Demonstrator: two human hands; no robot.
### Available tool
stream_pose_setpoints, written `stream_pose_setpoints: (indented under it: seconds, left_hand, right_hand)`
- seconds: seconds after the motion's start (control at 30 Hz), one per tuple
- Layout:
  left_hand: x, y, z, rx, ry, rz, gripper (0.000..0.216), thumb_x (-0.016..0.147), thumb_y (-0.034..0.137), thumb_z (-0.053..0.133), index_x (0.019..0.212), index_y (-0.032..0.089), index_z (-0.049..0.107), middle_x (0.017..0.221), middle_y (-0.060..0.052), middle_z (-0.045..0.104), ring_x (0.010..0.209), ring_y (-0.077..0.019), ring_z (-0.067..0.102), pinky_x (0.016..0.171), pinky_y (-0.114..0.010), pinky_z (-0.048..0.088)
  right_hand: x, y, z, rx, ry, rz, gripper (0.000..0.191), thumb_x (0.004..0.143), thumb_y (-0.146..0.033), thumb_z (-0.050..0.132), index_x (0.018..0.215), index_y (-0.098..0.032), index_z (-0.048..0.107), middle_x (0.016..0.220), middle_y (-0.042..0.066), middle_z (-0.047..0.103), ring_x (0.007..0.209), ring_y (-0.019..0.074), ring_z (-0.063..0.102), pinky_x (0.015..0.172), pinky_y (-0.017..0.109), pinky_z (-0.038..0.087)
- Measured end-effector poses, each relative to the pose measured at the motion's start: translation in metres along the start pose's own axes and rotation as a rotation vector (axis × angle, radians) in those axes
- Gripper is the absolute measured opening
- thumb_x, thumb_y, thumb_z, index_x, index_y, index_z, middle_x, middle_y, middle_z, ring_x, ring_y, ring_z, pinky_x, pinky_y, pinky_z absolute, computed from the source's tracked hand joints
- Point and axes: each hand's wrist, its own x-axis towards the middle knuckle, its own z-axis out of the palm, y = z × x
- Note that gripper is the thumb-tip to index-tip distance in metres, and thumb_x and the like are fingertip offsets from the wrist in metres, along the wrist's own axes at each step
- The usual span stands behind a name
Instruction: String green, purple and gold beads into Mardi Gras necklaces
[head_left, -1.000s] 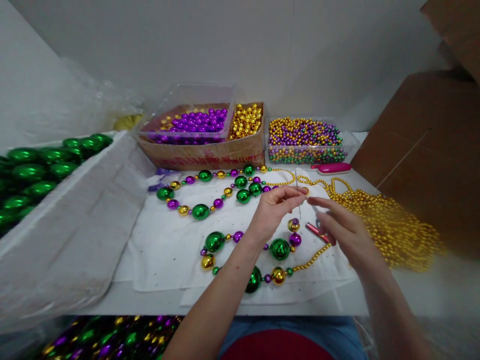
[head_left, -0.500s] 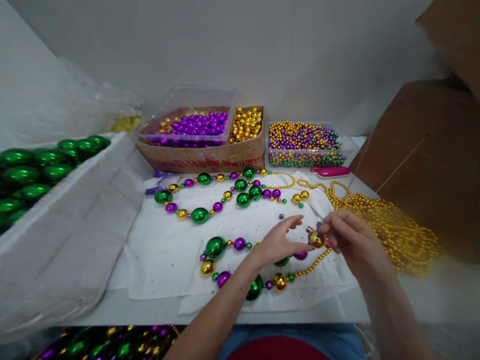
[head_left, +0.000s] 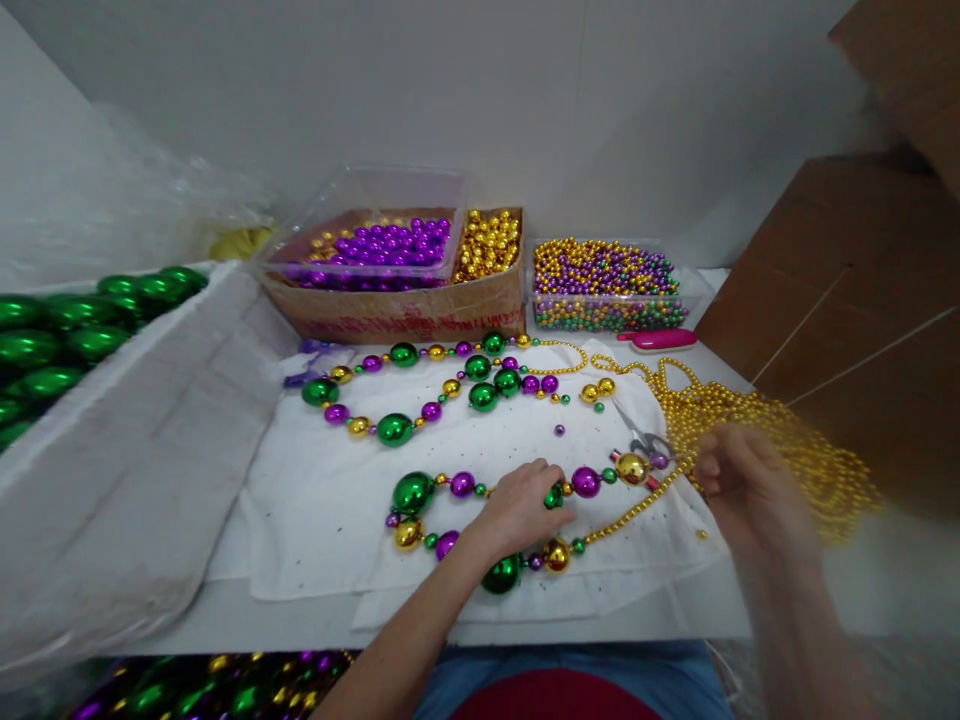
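My left hand (head_left: pixel 525 505) is closed round a large green bead (head_left: pixel 553 495) of a bead necklace (head_left: pixel 585 482) lying on the white cloth (head_left: pixel 315 530). The strand has big green, purple and gold beads with small ones between, and a thin gold bead chain (head_left: pixel 634 512) at its right side. At that side, a big gold bead (head_left: pixel 631 468) and a small purple bead (head_left: pixel 660 461) lie over the scissors (head_left: pixel 646 443). My right hand (head_left: pixel 750 475), blurred, is to the right of them with curled fingers; what they hold is hidden.
A second bead necklace (head_left: pixel 395 430) and loose beads (head_left: pixel 598 392) lie farther back. Behind stand a cardboard box (head_left: pixel 405 318) and a clear bin (head_left: pixel 607 315) of beads. Gold bead chains (head_left: pixel 780 460) are heaped right; a white foam box (head_left: pixel 150 480) stands left. A pink-handled tool (head_left: pixel 664 341) lies behind.
My left hand has moved down-left and closed on the green bead. My right hand has moved right, away from the gold bead, which now lies in line with the strand.
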Motion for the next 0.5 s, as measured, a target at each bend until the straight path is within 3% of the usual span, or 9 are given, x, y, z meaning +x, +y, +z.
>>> stream_pose_setpoints:
  seconds: [0.23,0.5]
  left_hand:
    - [-0.010,-0.016,0.001,0.160,0.004,-0.056,0.025,0.080,0.034,0.057,0.102,0.021,0.056,0.103,-0.007,0.057,0.099,-0.0255,0.053,0.082,-0.035,0.042]
    - [-0.009,-0.014,0.004,0.189,0.013,-0.082,0.023,0.081,0.030,0.055,0.102,0.020,0.055,0.108,-0.008,0.054,0.103,-0.0260,0.049,0.085,-0.036,0.041]
  right_hand:
    - [0.001,0.000,-0.005,0.087,0.006,-0.032,0.019,0.068,-0.025,0.078,0.075,-0.018,0.062,0.074,-0.002,0.059,0.053,0.0051,0.048,0.040,0.014,0.035]
    - [0.007,-0.015,-0.022,0.203,0.011,-0.073,0.018,0.071,-0.017,0.075,0.070,-0.020,0.057,0.068,-0.005,0.051,0.052,0.0049,0.043,0.041,0.015,0.033]
